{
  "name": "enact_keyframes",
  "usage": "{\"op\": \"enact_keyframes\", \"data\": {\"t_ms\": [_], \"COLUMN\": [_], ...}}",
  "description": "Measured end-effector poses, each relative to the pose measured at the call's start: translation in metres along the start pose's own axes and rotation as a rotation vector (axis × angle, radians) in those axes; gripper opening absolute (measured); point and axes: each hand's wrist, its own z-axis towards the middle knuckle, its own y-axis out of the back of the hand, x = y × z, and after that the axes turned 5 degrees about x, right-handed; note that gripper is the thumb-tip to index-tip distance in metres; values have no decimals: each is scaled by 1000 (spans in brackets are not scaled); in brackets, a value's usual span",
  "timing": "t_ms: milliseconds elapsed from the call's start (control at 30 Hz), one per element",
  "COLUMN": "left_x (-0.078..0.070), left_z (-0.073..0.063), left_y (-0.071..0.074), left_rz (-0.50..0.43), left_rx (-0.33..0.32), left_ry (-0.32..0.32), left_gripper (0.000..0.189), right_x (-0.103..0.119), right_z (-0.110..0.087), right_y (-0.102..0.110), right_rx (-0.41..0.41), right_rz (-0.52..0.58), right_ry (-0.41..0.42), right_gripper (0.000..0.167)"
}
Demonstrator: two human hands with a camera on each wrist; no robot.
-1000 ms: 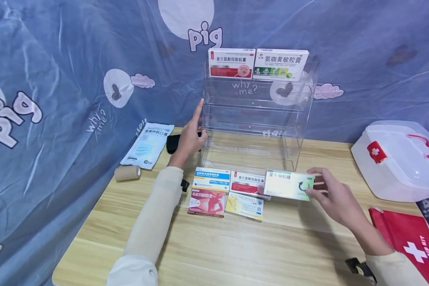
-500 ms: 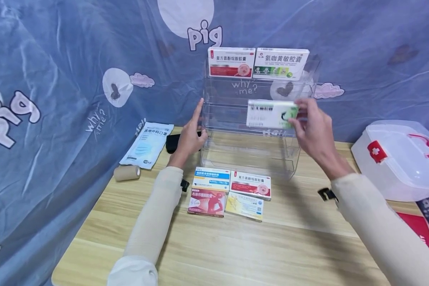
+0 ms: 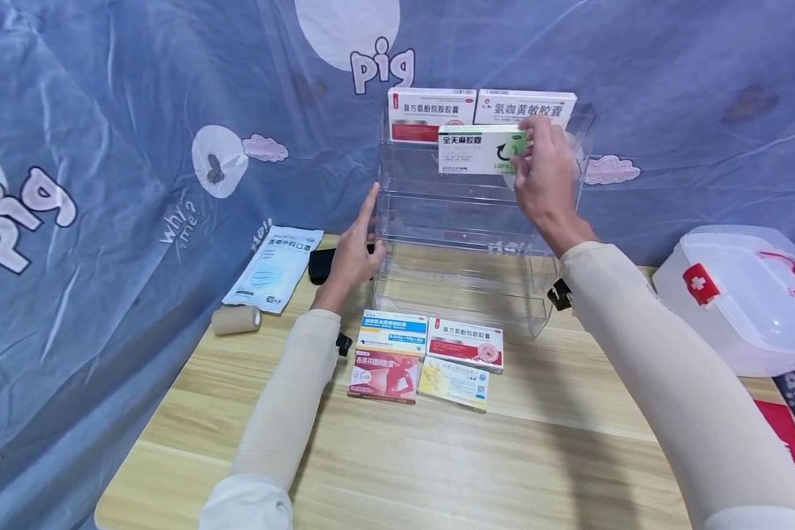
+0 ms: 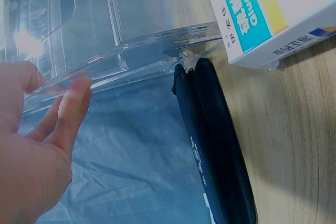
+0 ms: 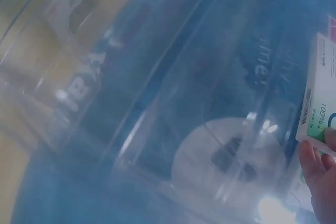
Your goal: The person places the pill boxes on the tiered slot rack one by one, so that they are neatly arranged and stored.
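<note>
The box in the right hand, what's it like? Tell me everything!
The box is flat, white with a green end, black writing and a curved arrow. It looks like cardboard and seems closed. The right hand pinches its green end, holding it face-out before the clear rack; I can't tell whether the rack touches it.

A wrinkled blue cloth (image 3: 106,110) printed with white discs, pink clouds and "pig" lettering hung behind a pale wood-grain table (image 3: 437,464). Toward the table's left side lay a flat white and light-blue plastic mask packet (image 3: 273,269), with a tan cylindrical roll (image 3: 236,320) just beside its near end. A slim black zipped case (image 4: 210,145) with small white lettering lay to the packet's right. At the right stood a translucent white plastic box (image 3: 735,316), its red latch (image 3: 701,283) marked with a white cross; nearer, a bright red pouch (image 3: 785,427) showed only in part.
</note>
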Motion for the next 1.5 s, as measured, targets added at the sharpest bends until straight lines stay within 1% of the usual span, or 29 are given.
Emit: {"op": "enact_keyframes", "data": {"t_ms": [67,167,367,500,567,667,767,867,933,1100,1200,1300,1400,1500], "left_x": [0,1,1,2,1,-1,0,1,1,-1,-1,0,0,1], "left_z": [0,-1,-1,1,1,1,2,1,1,2,2,1,1,1], "left_y": [0,0,1,2,2,2,2,1,0,0,-1,-1,-2,-2], "left_rz": [3,10,19,33,26,11,8,10,12,17,15,13,14,17], "left_rx": [3,5,-11,-2,-5,-17,-18,-10,-9,-20,-23,-23,-23,-23], "left_ry": [1,4,7,9,11,13,14,15,16,11,6,9,14,14], "left_gripper": [107,108,109,109,109,110,110,111,112,113,112,113,115,116], "right_x": [2,4,3,8,15,25,29,27,24,21,20,20,18,14], "right_z": [1,0,-8,-9,-8,-6,-7,-10,-11,-16,-22,-34,-49,-69], "right_y": [-5,-10,-28,-41,-46,-52,-55,-55,-52,-43,-39,-36,-31,-22], "right_rx": [10,25,122,139,162,213,239,251,280,397,432,415,391,406], "right_rz": [13,25,17,24,10,-8,-25,-37,-43,-78,-76,-45,-18,-11], "right_ry": [-20,-21,-14,-18,-6,33,65,77,87,91,88,93,123,164], "right_gripper": [43,44,46,46,46,50,52,56,61,85,94,94,89,82]}}
